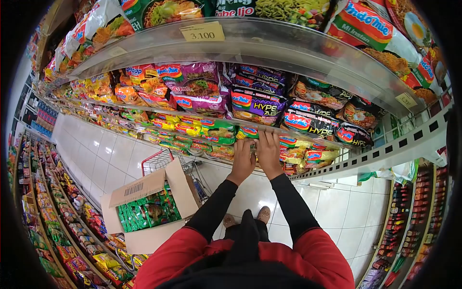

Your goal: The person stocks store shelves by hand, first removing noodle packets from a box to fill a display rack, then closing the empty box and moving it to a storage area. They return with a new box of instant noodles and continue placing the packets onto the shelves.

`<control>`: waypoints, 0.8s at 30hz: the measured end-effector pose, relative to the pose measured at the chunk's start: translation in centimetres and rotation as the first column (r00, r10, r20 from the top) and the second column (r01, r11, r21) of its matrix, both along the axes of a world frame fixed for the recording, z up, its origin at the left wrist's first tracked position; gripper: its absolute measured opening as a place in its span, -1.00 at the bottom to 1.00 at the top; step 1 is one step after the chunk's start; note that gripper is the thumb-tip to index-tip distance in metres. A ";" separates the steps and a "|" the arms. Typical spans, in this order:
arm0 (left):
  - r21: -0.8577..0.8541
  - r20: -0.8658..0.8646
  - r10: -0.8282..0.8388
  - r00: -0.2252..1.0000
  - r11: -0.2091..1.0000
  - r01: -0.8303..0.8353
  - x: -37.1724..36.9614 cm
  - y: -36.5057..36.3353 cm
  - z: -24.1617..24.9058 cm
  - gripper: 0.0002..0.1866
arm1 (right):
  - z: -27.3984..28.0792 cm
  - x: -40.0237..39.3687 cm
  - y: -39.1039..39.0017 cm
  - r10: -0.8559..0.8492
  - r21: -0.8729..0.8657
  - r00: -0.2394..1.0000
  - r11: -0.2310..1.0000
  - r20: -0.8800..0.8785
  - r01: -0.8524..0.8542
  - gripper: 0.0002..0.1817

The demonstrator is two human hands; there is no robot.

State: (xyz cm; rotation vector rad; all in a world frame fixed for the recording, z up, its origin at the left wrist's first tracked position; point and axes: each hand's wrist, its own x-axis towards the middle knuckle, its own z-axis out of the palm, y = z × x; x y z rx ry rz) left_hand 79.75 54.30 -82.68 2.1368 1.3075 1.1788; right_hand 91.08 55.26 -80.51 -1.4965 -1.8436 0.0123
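Observation:
Both my hands reach into a lower shelf of instant noodle packets, side by side. My left hand (242, 163) rests on the packets with its fingers stretched forward and slightly bent. Close to its right, my right hand (269, 155) lies with fingers extended over the shelf's front. A green noodle packet (249, 131) shows just beyond my fingertips. What lies directly under my fingers is hidden. Left of my arms, an open cardboard box (183, 192) holds several green noodle packets (150, 212) in rows. It sits on a shopping cart (196, 179).
Above my hands, a shelf edge (144, 46) with price tags crosses the view. Purple noodle packets (257, 107) and black noodle packets (308, 124) stand beneath it. A white perforated upright (399, 143) is at right. Snack shelves (53, 219) stand behind the cart on tiled floor (96, 144).

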 end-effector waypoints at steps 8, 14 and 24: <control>-0.016 0.052 -0.012 0.999 1.000 0.012 0.5 0.4 -0.2 -0.47 | -2.2 0.9 -3.0 0.074 0.071 0.995 0.994 0.065 -0.078 -0.57; -0.004 0.179 -0.019 0.984 1.000 0.020 -0.6 0.5 -1.4 -0.49 | -2.2 1.1 0.0 0.026 -0.027 0.991 0.999 0.133 -0.022 -0.71; -0.038 -0.033 0.060 0.998 0.997 -0.061 0.2 2.2 -5.2 -0.73 | -2.1 1.4 0.7 0.059 0.102 0.975 0.991 0.213 -0.082 -0.79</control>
